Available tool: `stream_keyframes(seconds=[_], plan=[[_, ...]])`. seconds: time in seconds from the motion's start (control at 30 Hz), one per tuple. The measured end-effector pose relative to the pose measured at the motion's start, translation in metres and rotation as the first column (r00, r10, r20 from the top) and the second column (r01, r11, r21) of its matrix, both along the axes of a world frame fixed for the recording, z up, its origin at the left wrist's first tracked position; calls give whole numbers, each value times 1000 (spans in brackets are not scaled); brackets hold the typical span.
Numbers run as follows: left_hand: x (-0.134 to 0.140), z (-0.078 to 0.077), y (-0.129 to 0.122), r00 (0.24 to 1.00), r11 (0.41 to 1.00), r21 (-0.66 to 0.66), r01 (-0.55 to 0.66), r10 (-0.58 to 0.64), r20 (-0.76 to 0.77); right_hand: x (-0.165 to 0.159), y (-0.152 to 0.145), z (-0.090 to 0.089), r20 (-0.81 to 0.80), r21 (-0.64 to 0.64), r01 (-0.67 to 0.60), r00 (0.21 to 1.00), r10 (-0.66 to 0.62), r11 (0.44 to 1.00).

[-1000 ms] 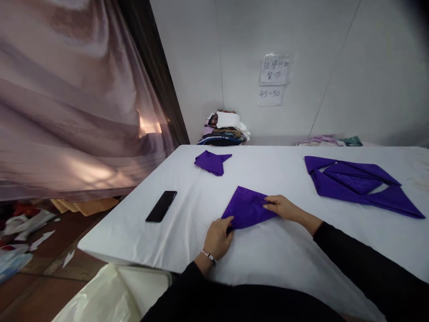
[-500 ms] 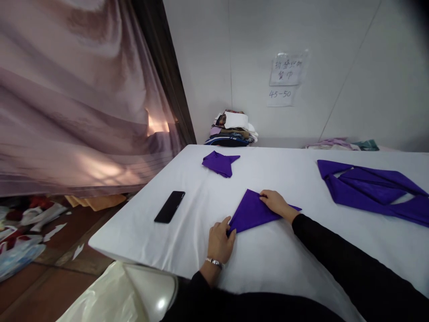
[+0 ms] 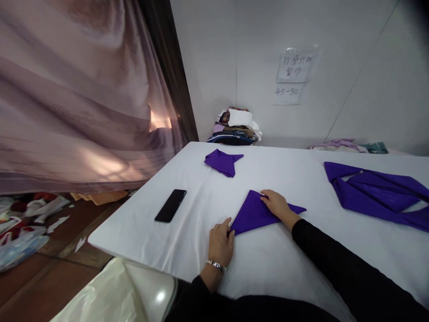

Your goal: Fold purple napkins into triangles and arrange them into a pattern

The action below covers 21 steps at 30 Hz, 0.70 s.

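A purple cloth napkin [image 3: 251, 214], folded into a pointed, roughly triangular shape, lies flat on the white-covered table [image 3: 197, 250] in front of me. At its near left corner my left hand [image 3: 221, 243] is closed, with thumb and forefinger on the tip of the cloth. My right hand [image 3: 276, 203] grips the upper right edge, fingers bent over it and partly hiding the fold. A narrow purple point sticks out to the right beyond that wrist. Farther back lies a second folded purple napkin [image 3: 223, 163] with a pointed tail, touched by neither hand.
A black phone [image 3: 170, 205] lies to the left on the table. Twisted purple cloth [image 3: 378, 190] spreads along the right side. Behind the table's far edge is a stack of folded clothes [image 3: 236, 127] by the wall. A pink curtain [image 3: 83, 98] hangs at left.
The view has shifted slightly, so the table's contents appear a little farther right. Both hands stay on the same napkin, in nearly the same places.
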<state>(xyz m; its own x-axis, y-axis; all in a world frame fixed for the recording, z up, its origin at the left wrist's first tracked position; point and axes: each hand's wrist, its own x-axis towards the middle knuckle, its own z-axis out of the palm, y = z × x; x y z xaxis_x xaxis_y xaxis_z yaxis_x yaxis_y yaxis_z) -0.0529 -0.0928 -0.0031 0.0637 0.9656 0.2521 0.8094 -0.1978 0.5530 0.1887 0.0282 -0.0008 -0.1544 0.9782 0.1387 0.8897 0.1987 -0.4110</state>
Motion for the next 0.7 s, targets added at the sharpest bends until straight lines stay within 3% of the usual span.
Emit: stream_keyframes(seconds=[0.5,0.7], plan=[[5,0,2,972,998,61,-6,20,-232,6,0,-18,-7,152,-19,1000,20,988],[10,17,1,967,994,101,41,-14,-255,5,0,-18,31,161,-24,999,20,987]])
